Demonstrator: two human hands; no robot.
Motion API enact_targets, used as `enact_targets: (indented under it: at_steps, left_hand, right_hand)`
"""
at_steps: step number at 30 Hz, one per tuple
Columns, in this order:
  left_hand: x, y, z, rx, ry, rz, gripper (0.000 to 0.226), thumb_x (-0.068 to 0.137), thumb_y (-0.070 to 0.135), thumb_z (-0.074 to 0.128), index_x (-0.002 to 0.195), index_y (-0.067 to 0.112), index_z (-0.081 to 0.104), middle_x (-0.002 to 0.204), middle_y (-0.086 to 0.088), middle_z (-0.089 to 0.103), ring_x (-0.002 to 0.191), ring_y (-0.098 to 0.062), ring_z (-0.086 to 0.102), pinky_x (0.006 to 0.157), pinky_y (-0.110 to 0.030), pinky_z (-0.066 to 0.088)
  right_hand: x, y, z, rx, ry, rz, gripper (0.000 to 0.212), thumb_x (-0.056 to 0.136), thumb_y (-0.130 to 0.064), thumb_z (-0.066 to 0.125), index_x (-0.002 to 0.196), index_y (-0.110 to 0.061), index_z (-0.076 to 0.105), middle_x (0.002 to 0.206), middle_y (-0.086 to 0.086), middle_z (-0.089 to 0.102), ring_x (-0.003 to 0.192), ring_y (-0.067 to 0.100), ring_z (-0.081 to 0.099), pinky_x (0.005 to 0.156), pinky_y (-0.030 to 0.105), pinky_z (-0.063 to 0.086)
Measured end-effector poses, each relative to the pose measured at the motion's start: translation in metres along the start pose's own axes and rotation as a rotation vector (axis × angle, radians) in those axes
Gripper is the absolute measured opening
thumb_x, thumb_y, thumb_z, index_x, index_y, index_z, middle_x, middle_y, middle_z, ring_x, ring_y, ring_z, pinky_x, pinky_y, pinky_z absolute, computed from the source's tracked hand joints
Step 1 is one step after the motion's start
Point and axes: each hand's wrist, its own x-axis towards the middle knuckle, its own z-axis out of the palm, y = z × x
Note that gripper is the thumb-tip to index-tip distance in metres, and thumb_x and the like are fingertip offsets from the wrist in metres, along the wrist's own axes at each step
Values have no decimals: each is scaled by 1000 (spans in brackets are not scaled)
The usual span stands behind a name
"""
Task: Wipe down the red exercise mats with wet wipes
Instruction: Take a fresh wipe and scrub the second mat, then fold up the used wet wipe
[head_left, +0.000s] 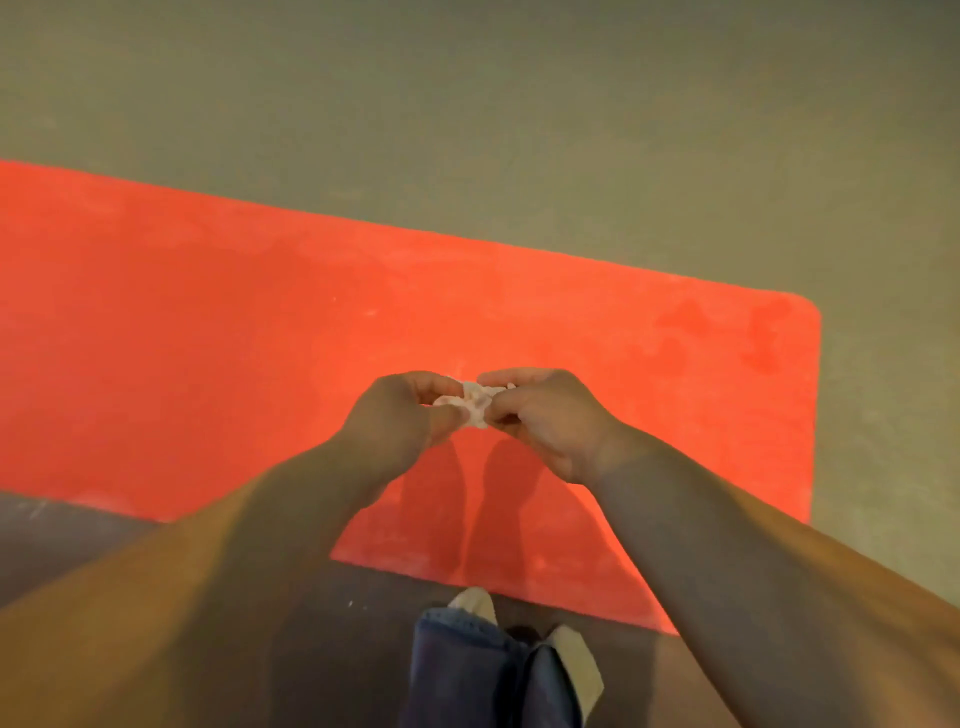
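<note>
A crumpled wipe (475, 402) is pinched between both hands, left (400, 415) and right (545, 415), held together above the red mat (208, 338) on the floor, seemingly to be unfolded before wiping.

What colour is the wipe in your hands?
White, a crumpled wipe, seen in the head view, pinched between both hands.
</note>
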Motion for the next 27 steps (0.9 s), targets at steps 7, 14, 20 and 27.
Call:
enact_targets:
  at_steps: [7,14,20,27]
  left_hand:
    - [-30,-29,-75,-100,35,-19,18,87,0,60,93,17,64,74,0,67,64,-12,59,62,-25,45]
    - [-34,-82,-229,14,70,-8,14,91,7,59,79,12,66,64,-4,58,58,-15,47,60,-29,39]
    - [-47,-128,-367,-47,163,-59,15,80,1,64,73,14,64,72,-10,63,66,-20,54,68,-35,45]
    - [-63,-176,-466,-229,303,-124,12,81,2,68,76,11,60,67,-6,55,61,-15,49,63,-27,41]
  right_hand:
    - [-13,12,83,-38,-49,42,23,79,10,60,85,-11,65,78,5,64,56,10,59,54,19,50]
    - [0,19,253,-122,-15,9,22,81,9,57,80,-12,64,73,9,60,56,15,50,54,22,45]
    - [9,42,405,-211,72,41,29,76,11,57,75,-16,66,75,8,66,66,19,60,68,33,53]
    - [33,52,516,-368,58,-17,24,74,7,61,74,-16,66,72,7,66,64,20,60,65,36,52]
